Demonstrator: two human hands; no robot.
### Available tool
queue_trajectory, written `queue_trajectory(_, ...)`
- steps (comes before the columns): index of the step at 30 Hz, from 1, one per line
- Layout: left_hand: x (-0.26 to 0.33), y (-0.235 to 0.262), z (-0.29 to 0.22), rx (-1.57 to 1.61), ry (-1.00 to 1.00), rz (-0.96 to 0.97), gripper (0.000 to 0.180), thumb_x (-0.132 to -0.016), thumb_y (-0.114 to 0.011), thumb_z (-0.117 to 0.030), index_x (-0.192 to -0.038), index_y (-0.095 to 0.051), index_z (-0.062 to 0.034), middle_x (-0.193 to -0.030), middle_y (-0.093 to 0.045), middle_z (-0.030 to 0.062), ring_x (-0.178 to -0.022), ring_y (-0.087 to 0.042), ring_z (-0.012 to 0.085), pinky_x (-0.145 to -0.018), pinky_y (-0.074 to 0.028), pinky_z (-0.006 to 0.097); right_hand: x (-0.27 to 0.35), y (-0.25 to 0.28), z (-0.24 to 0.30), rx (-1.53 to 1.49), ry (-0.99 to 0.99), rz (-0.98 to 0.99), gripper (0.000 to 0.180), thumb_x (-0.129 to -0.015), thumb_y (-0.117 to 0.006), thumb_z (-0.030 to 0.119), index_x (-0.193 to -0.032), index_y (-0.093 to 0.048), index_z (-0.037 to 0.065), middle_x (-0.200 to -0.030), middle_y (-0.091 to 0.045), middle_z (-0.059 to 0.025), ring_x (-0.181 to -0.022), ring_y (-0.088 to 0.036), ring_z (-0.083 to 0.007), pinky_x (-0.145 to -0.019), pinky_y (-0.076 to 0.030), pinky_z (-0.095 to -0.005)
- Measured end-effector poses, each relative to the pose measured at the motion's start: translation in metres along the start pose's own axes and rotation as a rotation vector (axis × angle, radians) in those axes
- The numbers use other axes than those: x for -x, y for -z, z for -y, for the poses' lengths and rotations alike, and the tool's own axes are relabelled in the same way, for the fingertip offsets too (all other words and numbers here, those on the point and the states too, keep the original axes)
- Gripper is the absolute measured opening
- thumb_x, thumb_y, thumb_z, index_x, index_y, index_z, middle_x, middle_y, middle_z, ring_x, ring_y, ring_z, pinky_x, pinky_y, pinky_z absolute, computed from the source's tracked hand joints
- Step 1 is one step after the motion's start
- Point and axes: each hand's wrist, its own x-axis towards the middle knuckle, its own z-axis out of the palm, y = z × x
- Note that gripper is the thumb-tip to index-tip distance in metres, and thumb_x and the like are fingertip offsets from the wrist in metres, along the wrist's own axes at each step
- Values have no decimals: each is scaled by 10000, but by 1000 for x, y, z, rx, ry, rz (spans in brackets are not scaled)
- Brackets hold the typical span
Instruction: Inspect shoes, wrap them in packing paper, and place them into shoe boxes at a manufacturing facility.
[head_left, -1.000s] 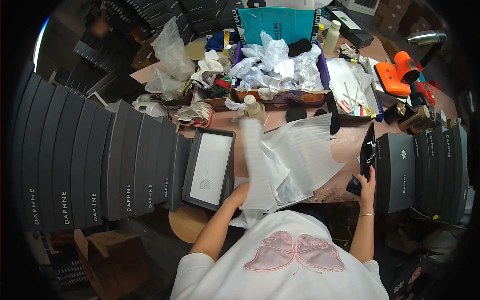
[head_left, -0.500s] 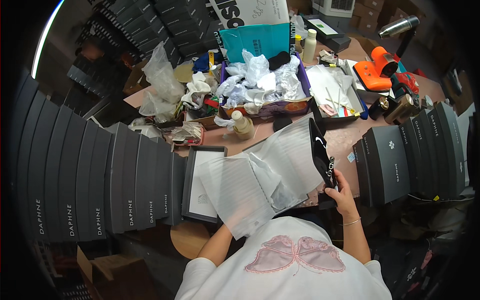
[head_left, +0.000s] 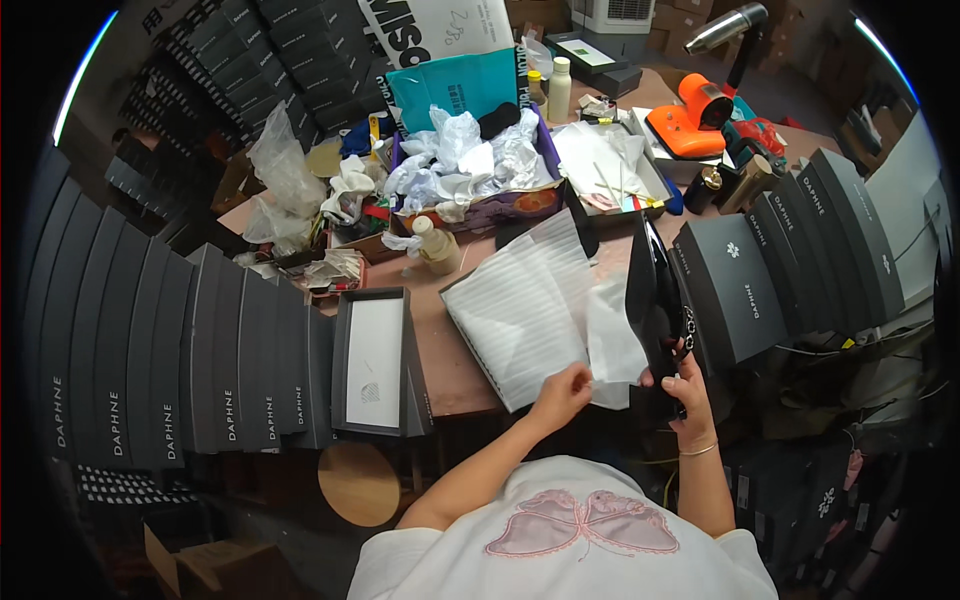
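Observation:
My right hand (head_left: pixel 688 395) grips a glossy black shoe (head_left: pixel 655 290) with a chain-like trim, held upright at the right of an open shoebox. A second shoe may be behind it; I cannot tell. My left hand (head_left: pixel 563 395) is closed at the near edge of the wrapping, its fingertips pinching a white paper sheet (head_left: pixel 612 345). That sheet sticks out to the right, towards the shoe. Translucent ribbed foam wrapping (head_left: pixel 520 295) covers most of the box, leaving only its dark left edge showing. To the left lies a grey box lid (head_left: pixel 405 350) with a white inside.
Grey shoeboxes stand in rows at left (head_left: pixel 205 350) and right (head_left: pixel 735 290). Behind the work area are a carton of crumpled paper (head_left: pixel 470 160), a cream bottle (head_left: pixel 437 245), a tray of papers (head_left: pixel 600 170) and an orange tool (head_left: pixel 690 120). A round stool (head_left: pixel 358 485) sits below.
My left hand has come out from under the foam wrapping to its near edge. The wrapping now lies over the box, and the white paper extends rightward. The shoe stays in my right hand.

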Motion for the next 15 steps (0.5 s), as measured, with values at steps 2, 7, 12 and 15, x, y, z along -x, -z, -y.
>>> queue_trajectory(2, 28, 14, -4, 173, 140, -189, 227, -835, -575, -46, -1047, -654, -28, -854, -570, 36, -730, -545, 108, -659, -463, 275, 22, 20, 0, -40, -50, 59, 646, -740, -637, 167, -1343, -432, 58, -897, -579, -106, -794, -573, -151, -707, -505, -264)
queue_trajectory(7, 47, 13, -18, -26, 181, -331, 204, -815, -591, -41, -997, -681, -29, -906, -588, 69, -814, -562, 151, -757, -464, 269, 73, 64, -1, -88, -200, 216, 728, -695, -656, 221, -1353, -409, 33, -888, -595, -132, -802, -590, -188, -717, -492, -292)
queue_trajectory(12, 55, -44, -43, -244, -81, -204, 160, -790, -582, -47, -945, -618, -28, -940, -606, 115, -865, -594, 264, -756, -467, 326, 123, 113, 18, -189, -298, 303, 626, -703, -648, 197, -1281, -473, 31, -908, -600, -154, -794, -610, -232, -752, -497, -341)
queue_trajectory(15, 67, -73, -43, -139, 195, 120, 146, -848, -508, -45, -987, -551, -40, -901, -629, 94, -848, -616, 219, -737, -473, 324, 146, 127, 36, -82, -297, 232, 643, -707, -645, 206, -1291, -457, 15, -934, -602, -146, -795, -616, -210, -725, -503, -302)
